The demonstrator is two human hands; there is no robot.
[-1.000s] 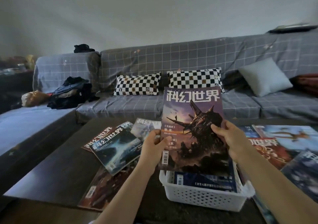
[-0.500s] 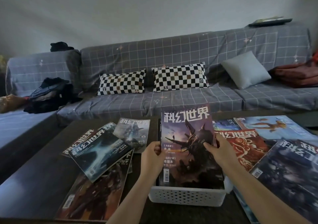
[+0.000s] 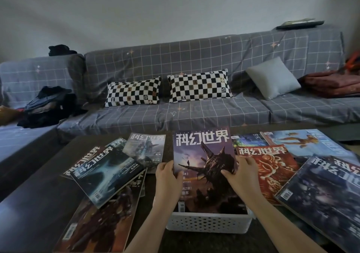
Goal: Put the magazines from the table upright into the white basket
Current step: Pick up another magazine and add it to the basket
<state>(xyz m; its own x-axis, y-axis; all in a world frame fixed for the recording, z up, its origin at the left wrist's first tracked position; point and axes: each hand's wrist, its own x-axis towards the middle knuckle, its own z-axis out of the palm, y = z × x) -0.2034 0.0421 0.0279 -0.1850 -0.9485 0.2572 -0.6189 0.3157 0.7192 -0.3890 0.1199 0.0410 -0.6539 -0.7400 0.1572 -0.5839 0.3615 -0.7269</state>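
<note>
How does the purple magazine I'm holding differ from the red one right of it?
The purple magazine stands upright in the white basket, gripped by the left hand and right hand; the red magazine lies flat and untouched. Purple shows a spiky dark structure, red a swirling pattern. Both carry the same white title.

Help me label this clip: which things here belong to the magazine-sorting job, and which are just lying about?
Part of the job:
- purple magazine, held by left hand and right hand
- white basket
- magazines on the table, left pile
- magazines on the table, right pile

Just lying about:
- checkered pillows
- grey cushion
- dark clothes on the sofa
</note>
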